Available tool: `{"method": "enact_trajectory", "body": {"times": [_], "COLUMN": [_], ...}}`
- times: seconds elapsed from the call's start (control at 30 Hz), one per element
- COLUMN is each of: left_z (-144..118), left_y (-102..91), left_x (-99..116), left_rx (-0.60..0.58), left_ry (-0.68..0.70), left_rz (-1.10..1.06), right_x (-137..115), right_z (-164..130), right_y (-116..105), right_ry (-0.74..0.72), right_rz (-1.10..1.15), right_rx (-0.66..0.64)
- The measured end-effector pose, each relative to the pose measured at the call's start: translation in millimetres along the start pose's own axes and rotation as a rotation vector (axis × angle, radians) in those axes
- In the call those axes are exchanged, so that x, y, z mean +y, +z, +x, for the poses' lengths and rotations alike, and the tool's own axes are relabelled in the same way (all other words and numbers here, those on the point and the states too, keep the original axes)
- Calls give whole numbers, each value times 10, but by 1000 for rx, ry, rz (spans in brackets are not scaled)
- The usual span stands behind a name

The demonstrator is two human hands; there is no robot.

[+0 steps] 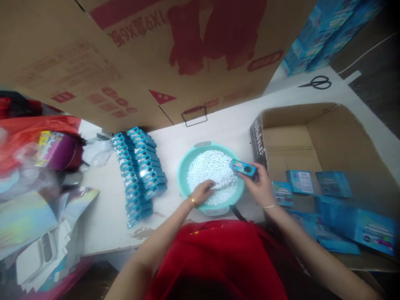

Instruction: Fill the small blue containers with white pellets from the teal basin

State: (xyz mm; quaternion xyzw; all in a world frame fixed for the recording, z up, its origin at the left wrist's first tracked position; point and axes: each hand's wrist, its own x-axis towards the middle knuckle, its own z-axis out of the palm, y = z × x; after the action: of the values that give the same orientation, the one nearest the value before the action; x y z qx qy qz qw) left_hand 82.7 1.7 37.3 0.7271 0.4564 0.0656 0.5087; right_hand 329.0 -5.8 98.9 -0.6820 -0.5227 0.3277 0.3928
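Note:
A round mint-green basin (182, 171) full of small white pellets (209, 162) stands on the table in front of me. My left hand (203, 192) reaches over its near left side, fingers closed among the pellets. A raised heap of pellets lies just beyond those fingertips; whatever the fingers hold there is too blurred to make out. At the basin's right rim, my right hand (259, 185) grips a small blue box (243, 167) with a dark oval opening facing up. The box is tilted, its left end over the pellets.
Left of the basin, similar blue boxes (145, 166) stand in two rows. An open carton (321, 121) at right holds several blue packets (300, 182). Black scissors (320, 82) lie behind it. A large cardboard box (140, 62) blocks the back. Packaging sheets (40, 254) are piled at left.

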Motion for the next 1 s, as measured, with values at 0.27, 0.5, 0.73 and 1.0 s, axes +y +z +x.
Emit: {"method": "enact_trajectory", "body": {"times": [0.27,0.5,0.73,1.0], "left_z": [-218,-118,-38,488], "left_y": [-845,-1061,-1146,-466], "left_x": [756,1630,1402,-29], "left_rx": [52,-184,-34,-59], "left_ry": [151,-5,-44,-223], "left_rz": [87,788,908,669], "right_x": [111,21,103,16], "right_z": [-83,-131,-92,-31], "right_y": [57,317,305,46], "right_ry": [-208,-381,-287,-74], "right_rz": [-147,-170,-115,-50], "right_rx": [-83,-184,-144,7]}}
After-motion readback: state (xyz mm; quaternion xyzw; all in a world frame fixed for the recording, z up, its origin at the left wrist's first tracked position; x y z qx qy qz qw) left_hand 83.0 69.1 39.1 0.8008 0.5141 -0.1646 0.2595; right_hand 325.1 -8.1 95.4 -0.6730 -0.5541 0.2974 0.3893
